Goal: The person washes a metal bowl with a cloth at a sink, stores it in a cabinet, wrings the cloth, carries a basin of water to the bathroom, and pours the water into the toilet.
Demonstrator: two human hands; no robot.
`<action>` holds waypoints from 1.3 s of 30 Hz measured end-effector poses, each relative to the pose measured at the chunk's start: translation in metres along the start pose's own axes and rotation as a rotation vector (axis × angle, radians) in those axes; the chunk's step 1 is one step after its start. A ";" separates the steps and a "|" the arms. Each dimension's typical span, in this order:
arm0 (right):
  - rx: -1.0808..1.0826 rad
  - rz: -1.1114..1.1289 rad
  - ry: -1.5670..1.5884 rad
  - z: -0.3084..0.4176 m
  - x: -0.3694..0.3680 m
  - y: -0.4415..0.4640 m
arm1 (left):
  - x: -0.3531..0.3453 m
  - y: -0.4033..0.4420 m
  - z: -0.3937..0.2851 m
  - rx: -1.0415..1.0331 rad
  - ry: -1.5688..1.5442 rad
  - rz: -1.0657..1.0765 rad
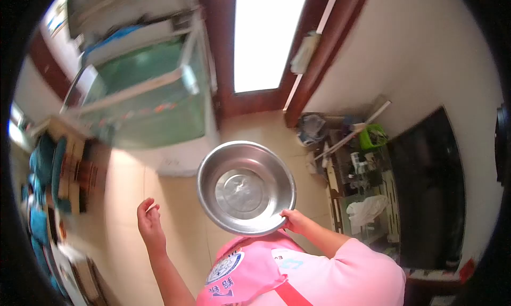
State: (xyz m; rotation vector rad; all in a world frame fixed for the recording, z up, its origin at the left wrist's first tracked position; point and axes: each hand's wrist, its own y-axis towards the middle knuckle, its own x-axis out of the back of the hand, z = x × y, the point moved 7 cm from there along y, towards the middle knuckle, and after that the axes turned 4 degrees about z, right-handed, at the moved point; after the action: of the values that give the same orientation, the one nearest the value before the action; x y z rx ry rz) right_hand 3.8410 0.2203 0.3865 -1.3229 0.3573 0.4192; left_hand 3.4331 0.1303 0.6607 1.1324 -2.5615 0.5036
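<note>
A round metal basin [210, 170] is held out in front of my pink apron, its open top facing up toward the camera. My right hand [291, 221] grips its rim at the lower right, thumb over the edge and the other fingers mostly hidden beneath. Shiny patches mark the bottom of the basin; whether it holds a little water I cannot tell. Off to the left, my left hand [151, 223] is raised in the air, apart from the basin, fingers loosely stretched and holding nothing.
A large fish tank [159, 125] stands ahead on the left. Beyond it is a bright glass door [269, 40]. On the right, a cluttered glass stand [362, 199] with a green basket [373, 137] sits by a black television [431, 194]. Wooden seating with blue cushions [45, 167] lines the left.
</note>
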 end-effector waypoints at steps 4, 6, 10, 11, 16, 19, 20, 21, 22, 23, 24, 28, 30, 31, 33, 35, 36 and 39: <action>-0.058 0.041 -0.082 -0.027 -0.021 -0.025 | 0.041 -0.055 0.024 0.052 0.011 -0.030; -0.084 0.088 -0.131 -0.035 -0.042 -0.022 | 0.059 -0.059 0.043 0.080 0.071 -0.014; -0.150 0.097 -0.211 -0.040 -0.071 -0.023 | 0.050 -0.072 0.027 0.101 0.227 -0.016; -0.162 0.095 -0.223 -0.043 -0.081 -0.016 | 0.059 -0.067 0.026 0.112 0.269 -0.029; -0.202 0.187 -0.221 -0.061 -0.142 0.020 | 0.114 -0.036 0.021 0.047 0.186 -0.115; -0.209 0.259 -0.208 -0.073 -0.197 0.051 | 0.162 -0.015 0.011 -0.001 0.164 -0.140; -0.191 0.304 -0.201 -0.078 -0.217 0.060 | 0.179 -0.012 0.011 0.015 0.166 -0.146; -0.183 0.315 -0.210 -0.074 -0.233 0.076 | 0.193 -0.009 0.015 0.042 0.156 -0.159; -0.242 0.319 -0.236 -0.080 -0.254 0.077 | 0.209 -0.005 0.015 0.047 0.133 -0.193; -0.300 0.322 -0.262 -0.087 -0.275 0.076 | 0.225 -0.002 0.016 0.052 0.111 -0.226; -0.303 0.324 -0.273 -0.086 -0.298 0.077 | 0.239 0.004 0.016 0.048 0.066 -0.257; -0.319 0.458 -0.268 -0.109 -0.353 0.113 | 0.280 0.023 0.013 0.025 0.041 -0.362; -0.297 0.520 -0.253 -0.115 -0.379 0.135 | 0.297 0.042 0.015 -0.014 -0.009 -0.367; -0.290 0.533 -0.260 -0.111 -0.401 0.134 | 0.307 0.053 0.017 -0.047 -0.055 -0.364; -0.279 0.552 -0.262 -0.109 -0.433 0.146 | 0.325 0.081 0.028 -0.086 -0.017 -0.346; -0.232 0.480 -0.295 -0.101 -0.458 0.157 | 0.338 0.114 0.029 -0.073 -0.013 -0.311; -0.210 0.455 -0.262 -0.093 -0.477 0.156 | 0.345 0.137 0.029 -0.098 -0.046 -0.264; -0.144 0.468 -0.160 -0.094 -0.504 0.173 | 0.359 0.191 0.031 -0.099 -0.042 -0.143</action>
State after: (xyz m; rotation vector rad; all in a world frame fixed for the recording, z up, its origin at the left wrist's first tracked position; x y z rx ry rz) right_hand 3.3158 0.1150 0.4613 -1.3308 0.5108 0.9530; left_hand 3.0536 0.0046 0.7395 1.2907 -2.4863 0.3183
